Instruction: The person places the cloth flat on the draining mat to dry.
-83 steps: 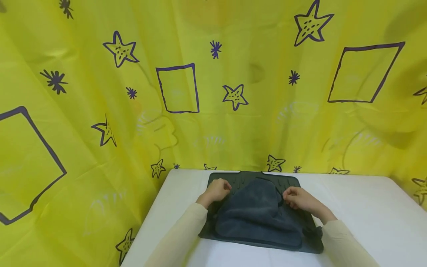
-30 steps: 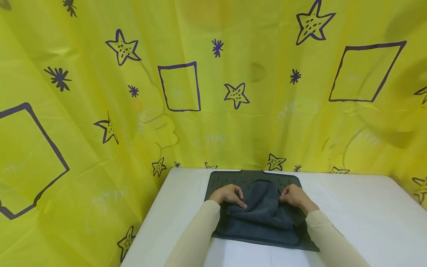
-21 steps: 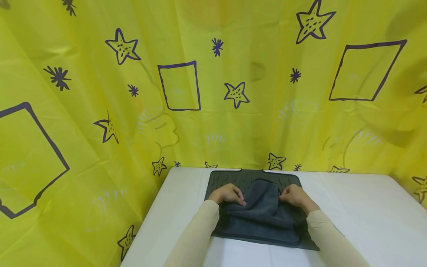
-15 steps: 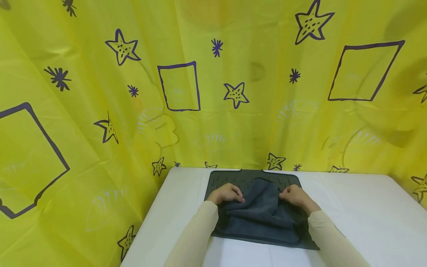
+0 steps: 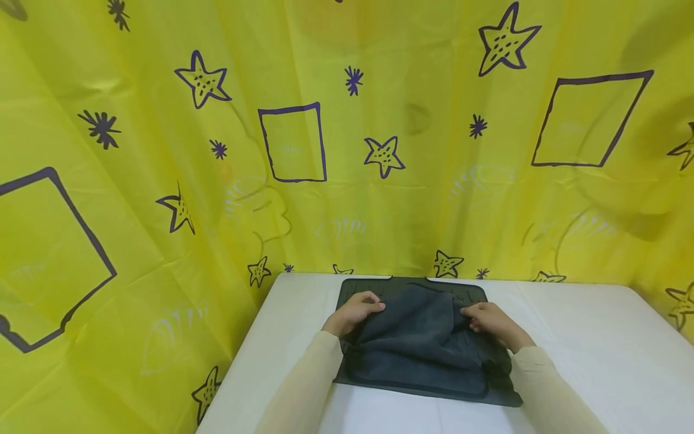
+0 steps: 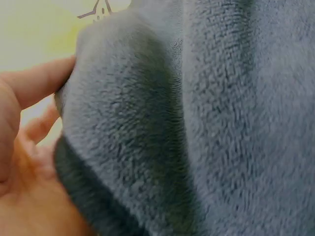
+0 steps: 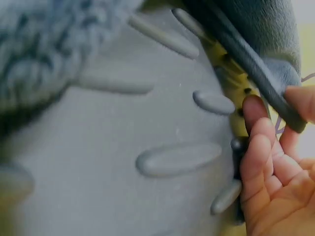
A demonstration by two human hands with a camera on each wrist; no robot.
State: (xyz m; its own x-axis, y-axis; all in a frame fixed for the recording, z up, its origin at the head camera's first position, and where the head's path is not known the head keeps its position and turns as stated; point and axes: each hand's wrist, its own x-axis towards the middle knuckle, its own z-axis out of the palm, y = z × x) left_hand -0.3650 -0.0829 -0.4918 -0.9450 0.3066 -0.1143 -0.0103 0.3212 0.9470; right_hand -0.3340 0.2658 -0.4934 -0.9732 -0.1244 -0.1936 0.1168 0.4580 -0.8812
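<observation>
A dark blue-grey plush cloth (image 5: 412, 343) with a dark bound edge lies rumpled over a dark mat (image 5: 504, 396) with raised ridges. On the left, my left hand (image 5: 355, 312) pinches the cloth's border between thumb and fingers; in the left wrist view the cloth (image 6: 221, 118) hangs in soft folds from that grip. My right hand (image 5: 492, 322) holds the opposite border, and the right wrist view shows the bound edge (image 7: 246, 64) caught under the thumb. Below it, the ridged mat (image 7: 113, 137) is exposed. Cloth hides most of the mat's middle.
A white table (image 5: 585, 349) carries the mat. Behind it and along the left hangs a yellow curtain (image 5: 412, 205) printed with stars and frames, close to the table's far edge. Light sleeves (image 5: 306, 386) cover both forearms.
My left hand has moved left and back with the cloth's border, and my right hand has shifted slightly right. Between them the cloth's far part is spread wider over the mat.
</observation>
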